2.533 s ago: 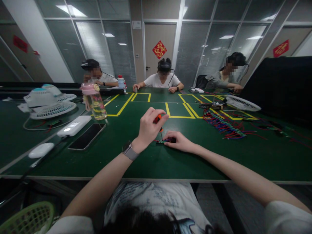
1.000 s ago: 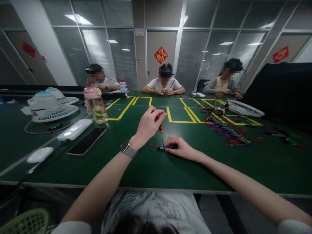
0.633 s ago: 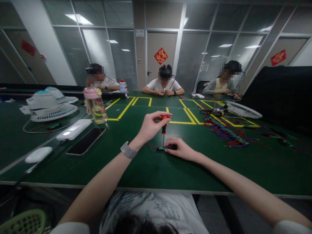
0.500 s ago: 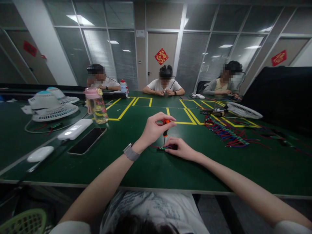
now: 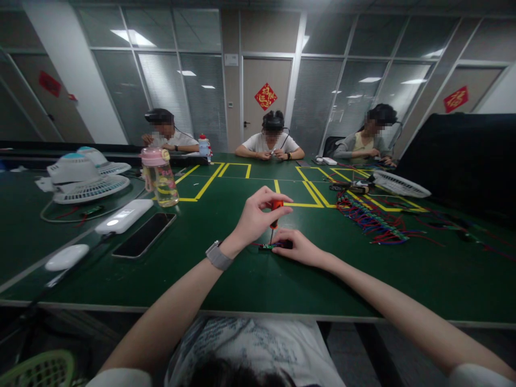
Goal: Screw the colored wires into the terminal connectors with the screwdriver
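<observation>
My left hand (image 5: pixel 258 214) is closed around the orange and black handle of a screwdriver (image 5: pixel 274 219). The screwdriver stands nearly upright, its thin shaft pointing down at a small green circuit board (image 5: pixel 266 247) on the table. Whether the tip sits in a screw is too small to tell. My right hand (image 5: pixel 299 247) rests on the table and pinches the right end of the board, hiding that end. Red wire shows at the board's left side, dark wires under my right fingers.
Several wired circuit boards (image 5: pixel 373 217) lie in a row at the right. A phone (image 5: pixel 145 235), white power bank (image 5: pixel 124 216), pink-lidded bottle (image 5: pixel 160 177) and white fans (image 5: pixel 91 183) stand at the left. Yellow tape (image 5: pixel 209 181) marks the green table (image 5: pixel 226 293). Three people sit opposite.
My left fingers have shifted slightly on the screwdriver handle, which leans a little more to the right. My right hand stays on the board.
</observation>
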The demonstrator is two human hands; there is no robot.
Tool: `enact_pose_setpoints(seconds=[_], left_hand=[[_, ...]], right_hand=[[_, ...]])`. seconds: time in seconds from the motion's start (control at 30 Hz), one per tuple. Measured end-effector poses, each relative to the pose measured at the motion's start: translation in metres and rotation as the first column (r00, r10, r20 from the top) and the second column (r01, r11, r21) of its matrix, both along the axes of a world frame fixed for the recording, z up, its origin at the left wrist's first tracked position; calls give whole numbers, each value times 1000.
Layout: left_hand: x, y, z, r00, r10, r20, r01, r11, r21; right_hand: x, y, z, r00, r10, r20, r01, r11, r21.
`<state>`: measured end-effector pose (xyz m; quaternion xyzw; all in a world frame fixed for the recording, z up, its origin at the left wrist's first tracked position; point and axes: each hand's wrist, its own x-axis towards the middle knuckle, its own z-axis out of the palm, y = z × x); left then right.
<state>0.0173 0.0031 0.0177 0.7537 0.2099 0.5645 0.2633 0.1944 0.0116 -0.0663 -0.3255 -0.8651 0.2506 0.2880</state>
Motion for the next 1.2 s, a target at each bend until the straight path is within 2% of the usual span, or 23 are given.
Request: enact_pose_setpoints(seconds=[0.1,0.17,0.2,0.27,0.37,0.47,0.6,0.7,0.8,0.9,0.97,1.07,1.2], left_hand=[[-1,0,-1,993,100,-68,-90,986,139],[0,-1,0,990,98,-99,-78,979,189],[0,-2,0,993,56,-102,-38,985,169],[0,-4,1,993,-90,-82,93,995,35],[1,-4,2,976,-219,2,216,962,-164],[0,-2,2,986,-163,30,166,971,-171],[0,2,-1,1000,-4,14,5,999,-50],[0,2,-2,995,97,-21,-96,994,43],[1,-1,-1,997,72,-37,-70,996,56],[3,-4,-1,998,-51,31,53,997,-53],[4,-4,-1,995,-71,76,79,991,-108],[4,-3,-2,998,-9,68,16,995,-98],[3,0,-3,996,81,38,-81,997,-15]], right_hand=[[0,0,0,1000,-2,2,2,1000,3],[0,0,0,1000,3,-5,-3,1000,4],[0,0,0,1000,5,-8,-5,1000,4],[0,0,0,1000,7,-12,-7,1000,-1],[0,-1,1,1000,5,-7,-5,1000,-7],[0,-1,1,1000,-3,-2,3,1000,2],[0,-1,0,1000,-9,1,9,1000,16],[0,-2,1,1000,-6,3,6,1000,15],[-1,-2,3,1000,-5,1,5,1000,6],[-1,-3,4,1000,4,-7,-4,1000,0],[-1,-3,4,1000,5,-11,-5,1000,-4],[0,-2,2,1000,-8,-9,8,1000,2],[0,-2,0,1000,-20,-9,20,1000,2]])
